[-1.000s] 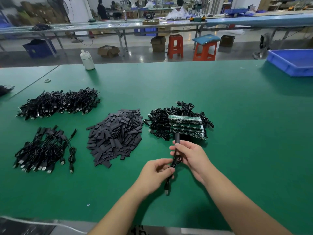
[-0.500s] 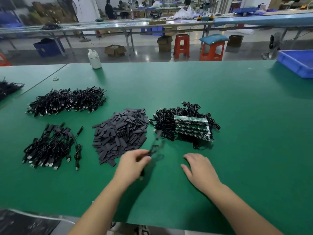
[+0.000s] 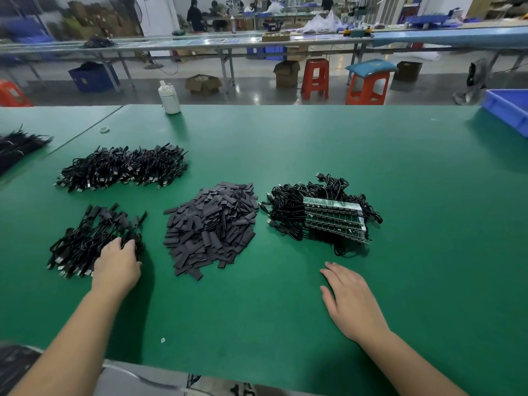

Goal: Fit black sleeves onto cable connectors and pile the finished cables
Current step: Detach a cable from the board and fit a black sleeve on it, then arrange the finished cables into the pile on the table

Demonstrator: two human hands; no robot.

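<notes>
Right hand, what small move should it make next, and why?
Probably reach the right hand forward to the pile with green boards for another cable: it lies flat and empty on the table, while the left hand rests on the finished cables.

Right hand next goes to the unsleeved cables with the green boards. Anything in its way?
Nothing visible does: bare green table lies between the right hand and the cable pile with green boards.

On the table (image 3: 314, 144), my left hand (image 3: 117, 267) rests on the near cable pile (image 3: 85, 241); another cable pile (image 3: 123, 170) lies beyond it. Sleeves (image 3: 211, 227) sit between my hands. Ahead of my right hand (image 3: 351, 298) lie cables with boards (image 3: 328, 218).
</notes>
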